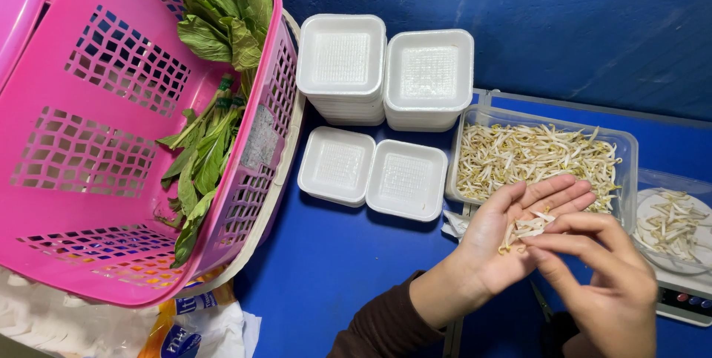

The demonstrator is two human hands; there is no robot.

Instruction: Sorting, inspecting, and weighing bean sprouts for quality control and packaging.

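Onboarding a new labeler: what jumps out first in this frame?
The big pink basket fills the left side, tilted, with leafy greens lying against its right wall. At lower right, the left hand lies palm up holding a few bean sprouts, with the right hand pinching at them, just in front of a clear tub of sprouts. Stacks of white foam trays sit between, on the blue table.

Open blue tabletop (334, 269) (below the foam trays (371, 172)) between pink basket (111, 143) and sprout tub (545, 154).
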